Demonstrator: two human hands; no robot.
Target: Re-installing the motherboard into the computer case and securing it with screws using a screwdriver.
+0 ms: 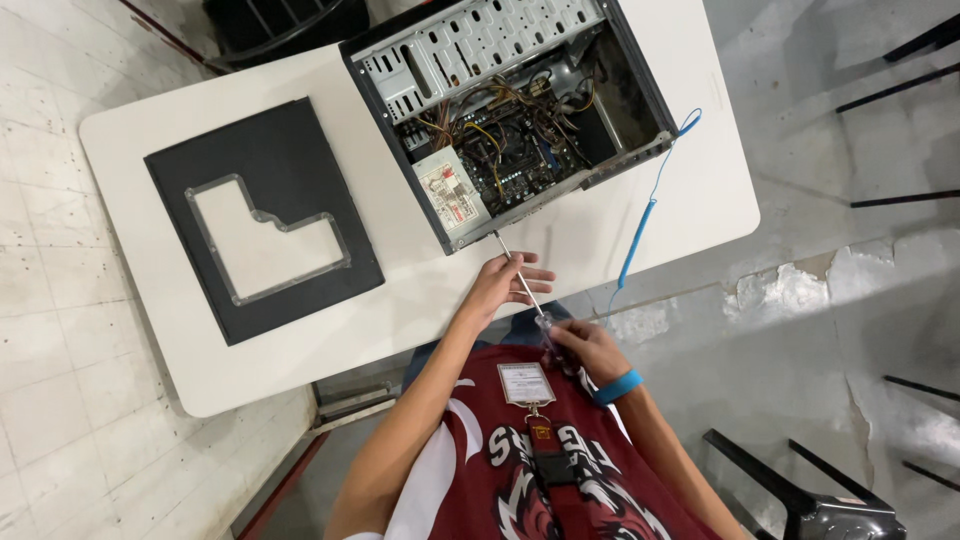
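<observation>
An open black computer case [520, 110] lies on its side on a white table [590, 235], showing a circuit board, bundled wires and a metal drive cage. A long screwdriver [520, 280] runs from the case's near edge back toward me. My right hand [585, 348] grips its dark handle; a blue strap circles that wrist. My left hand [505, 282] holds the thin shaft midway, fingers spread around it.
The case's black side panel [260, 215] with a clear window lies flat on the table's left part. A blue coiled cord [650, 205] runs from the case's right corner off the table edge. A black chair [800, 495] stands at lower right.
</observation>
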